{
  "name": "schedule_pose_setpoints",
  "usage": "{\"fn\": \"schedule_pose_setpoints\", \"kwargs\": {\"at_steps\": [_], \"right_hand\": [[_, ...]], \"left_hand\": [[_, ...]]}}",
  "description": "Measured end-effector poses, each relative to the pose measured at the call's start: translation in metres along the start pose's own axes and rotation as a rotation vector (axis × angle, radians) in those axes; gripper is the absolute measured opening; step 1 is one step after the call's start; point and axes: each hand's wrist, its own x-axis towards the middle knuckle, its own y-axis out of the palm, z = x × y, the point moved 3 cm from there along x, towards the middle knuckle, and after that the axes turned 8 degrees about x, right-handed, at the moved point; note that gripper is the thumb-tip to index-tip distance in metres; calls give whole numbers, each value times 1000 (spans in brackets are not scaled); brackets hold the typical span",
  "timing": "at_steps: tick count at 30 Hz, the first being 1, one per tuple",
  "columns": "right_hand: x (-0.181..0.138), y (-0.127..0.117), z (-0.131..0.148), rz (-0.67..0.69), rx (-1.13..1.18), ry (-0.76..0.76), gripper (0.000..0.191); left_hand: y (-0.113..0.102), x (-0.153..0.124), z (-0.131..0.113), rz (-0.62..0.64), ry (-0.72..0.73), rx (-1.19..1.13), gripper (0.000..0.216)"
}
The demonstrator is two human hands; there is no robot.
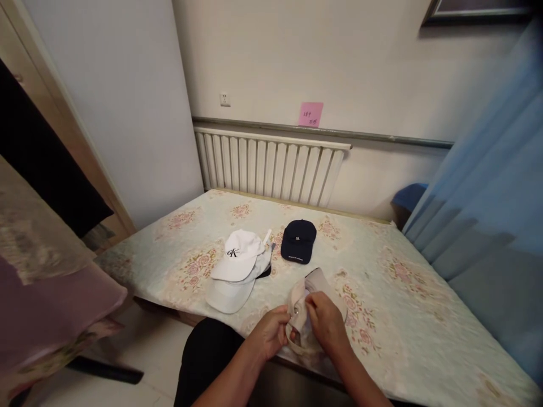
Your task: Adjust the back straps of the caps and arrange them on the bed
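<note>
Holding a beige baseball cap (298,298) between both hands at the near edge of the floral-covered bed (424,345): pinching the rear side with the left hand (271,332), and closing fingertips of the right hand (327,323) on the crown opening. Running diagonally from the looped strap (297,346), nearest the body, to the brim (335,293) at far right, so leaving the right hand nearer the brim and the left hand nearer the strap. Lying nearer than the navy baseball cap (298,240) and right of the white CK-logo cap (242,254).
</note>
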Motion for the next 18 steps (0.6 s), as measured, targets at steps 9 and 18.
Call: {"fn": "schedule_pose_setpoints", "kwargs": {"at_steps": [9, 18], "right_hand": [[-13, 16, -9, -49, 280, 263, 18], [-18, 26, -10, -124, 321, 320, 25]], "left_hand": [[9, -7, -5, 20, 47, 51, 28], [17, -11, -8, -33, 77, 170, 38]]}}
